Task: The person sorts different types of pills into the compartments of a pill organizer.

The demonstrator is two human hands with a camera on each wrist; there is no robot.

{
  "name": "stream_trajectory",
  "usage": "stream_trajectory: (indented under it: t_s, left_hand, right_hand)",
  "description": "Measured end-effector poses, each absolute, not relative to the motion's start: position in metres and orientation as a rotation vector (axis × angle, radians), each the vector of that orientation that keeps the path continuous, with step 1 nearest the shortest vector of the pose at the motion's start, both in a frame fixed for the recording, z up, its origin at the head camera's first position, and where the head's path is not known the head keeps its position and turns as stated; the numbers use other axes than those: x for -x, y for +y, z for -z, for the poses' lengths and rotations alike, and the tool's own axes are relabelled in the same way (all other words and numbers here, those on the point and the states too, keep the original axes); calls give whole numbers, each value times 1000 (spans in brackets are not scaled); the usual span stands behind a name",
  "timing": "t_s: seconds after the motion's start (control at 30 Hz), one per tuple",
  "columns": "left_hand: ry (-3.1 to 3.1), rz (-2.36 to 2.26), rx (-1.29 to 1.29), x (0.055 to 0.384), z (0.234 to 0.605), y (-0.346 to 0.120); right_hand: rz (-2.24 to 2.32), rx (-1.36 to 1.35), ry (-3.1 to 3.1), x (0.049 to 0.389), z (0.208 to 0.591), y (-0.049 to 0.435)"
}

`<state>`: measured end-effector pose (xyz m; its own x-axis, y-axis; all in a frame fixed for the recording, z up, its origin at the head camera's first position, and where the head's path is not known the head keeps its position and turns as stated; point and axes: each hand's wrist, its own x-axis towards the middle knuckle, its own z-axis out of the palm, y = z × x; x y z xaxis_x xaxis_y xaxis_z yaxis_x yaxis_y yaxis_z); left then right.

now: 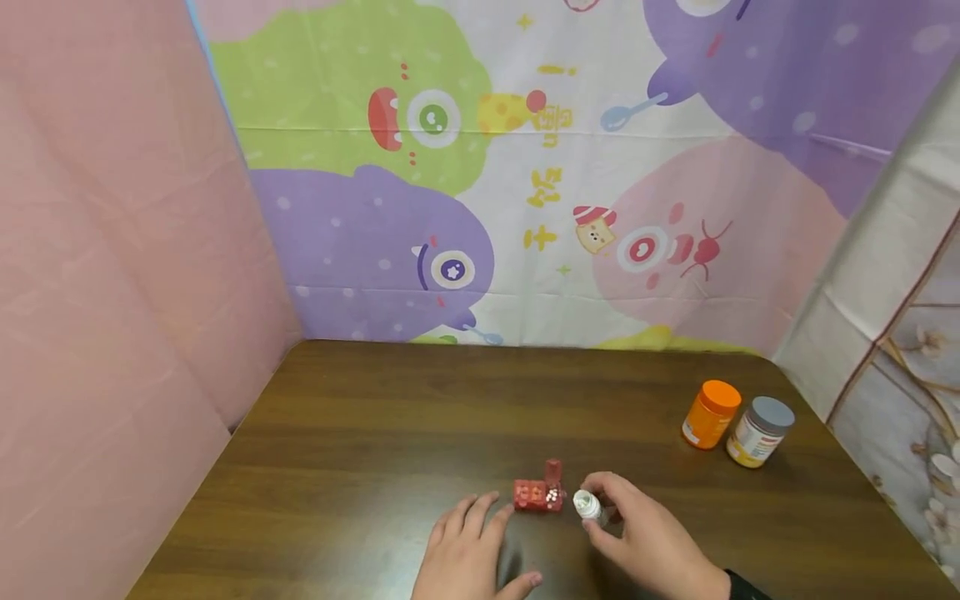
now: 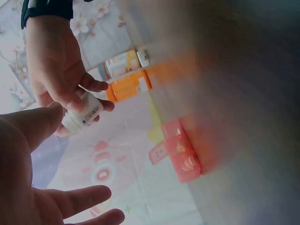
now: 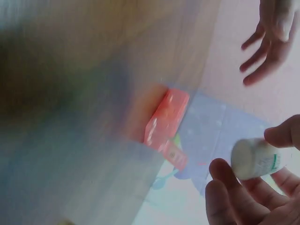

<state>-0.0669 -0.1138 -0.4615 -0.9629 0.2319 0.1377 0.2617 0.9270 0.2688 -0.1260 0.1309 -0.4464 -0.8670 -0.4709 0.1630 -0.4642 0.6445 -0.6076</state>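
Observation:
My right hand (image 1: 637, 529) grips a small white pill bottle (image 1: 588, 505) between thumb and fingers. The bottle's uncapped mouth faces up and to the left in the head view, and printing shows on its side in the left wrist view. Just left of it lies a red pill organizer (image 1: 529, 495) with its right-end lid (image 1: 553, 472) standing up. White tablets (image 1: 552, 495) show in that uncovered compartment. My left hand (image 1: 467, 550) is held with fingers spread, nothing in it, its fingertips near the organizer's left end.
At the table's right side stand an orange bottle (image 1: 711, 414) with an orange lid and a white-and-yellow jar (image 1: 759, 432) with a grey lid, close together. The brown wooden table (image 1: 360, 417) meets a cartoon-printed curtain (image 1: 525, 275) at the back and a pink curtain (image 1: 135, 292) on the left.

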Motion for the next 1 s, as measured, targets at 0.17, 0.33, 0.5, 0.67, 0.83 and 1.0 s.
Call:
stream_trajectory:
  t_s: [0.17,0.33,0.5,0.67,0.83,1.0]
  left_hand:
    - [-2991,460,398,68,460,-110]
    - [-3017,486,415,67,459,-108]
    - [-3031,477,445,67,460,-104]
    - [-2996,437,508,66,465,-98]
    - [-2944,407,586,65,466,-93]
    - [-2920,439,668,63,464,-90]
  right_hand:
    - [955,871,2765,118,451,131]
    - [900,960,2619,116,459,132]
    - [955,971,2499,113,461,130]
    - [1000,983,2492,109,457,125]
    - [1015,889,2472,104,447,117]
    - [1040,821,2444,101,442,111]
